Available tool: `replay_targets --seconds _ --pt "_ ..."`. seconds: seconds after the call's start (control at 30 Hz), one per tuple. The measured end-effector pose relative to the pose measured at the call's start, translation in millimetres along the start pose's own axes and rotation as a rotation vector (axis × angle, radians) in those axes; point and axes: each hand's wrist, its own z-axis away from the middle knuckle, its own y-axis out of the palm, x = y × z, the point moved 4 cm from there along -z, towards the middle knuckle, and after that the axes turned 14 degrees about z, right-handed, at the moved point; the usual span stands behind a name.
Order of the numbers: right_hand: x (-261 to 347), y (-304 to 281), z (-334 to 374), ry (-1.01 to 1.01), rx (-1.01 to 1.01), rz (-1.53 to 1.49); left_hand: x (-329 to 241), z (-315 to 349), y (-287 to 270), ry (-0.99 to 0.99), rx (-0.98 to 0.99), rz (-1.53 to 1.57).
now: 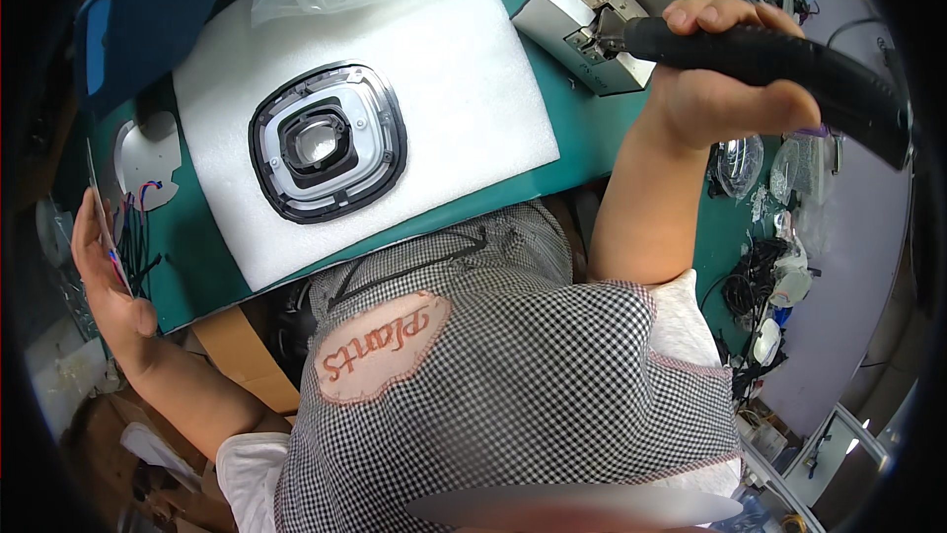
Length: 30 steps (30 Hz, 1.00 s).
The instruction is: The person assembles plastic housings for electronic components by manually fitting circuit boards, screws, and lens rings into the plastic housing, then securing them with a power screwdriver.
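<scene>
Black-handled tool (750, 54) at the bracket (590, 32) of the pale box (549, 18), over the bench (592, 134)
Right grip (725, 104) closed round the handle (829, 84); likely stiff, moderately light; best held mid-handle, clear of the metal end (613, 33); left grip (113, 301) holds a thin flat piece (98, 200) edge-on; probably light, bendable; take by edges.

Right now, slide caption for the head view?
Right hand grips a black-handled tool; rounded-square part lies on white foam.

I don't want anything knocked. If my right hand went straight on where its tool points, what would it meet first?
Probably the silver box: the black-handled tool in your right hand points leftward at its near side. Whether they already touch is unclear from this view.
</scene>
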Motion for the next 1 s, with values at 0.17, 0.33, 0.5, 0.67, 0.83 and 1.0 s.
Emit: replay_targets --seconds 0.17,0.33,0.5,0.67,0.83,1.0 --pt "-17 21 -4 0.19 0.247 -0.164 -10 6 15 -0.041 0.083 -0.089" --pt "21 59 20 0.093 0.427 -0.311 -16 -3 64 0.001 0.122 -0.169" --pt "45 93 32 0.119 0.717 -0.628 -34 -6 98 0.077 0.105 -0.359" --pt "61 122 45 0.099 0.761 -0.762 -43 -11 127 0.082 0.162 -0.269" --pt "66 134 46 0.006 0.946 -0.676 -38 -12 142 0.013 0.215 -0.306" --pt "61 153 57 0.072 0.866 -0.776 -36 -13 146 0.01 0.207 -0.3"
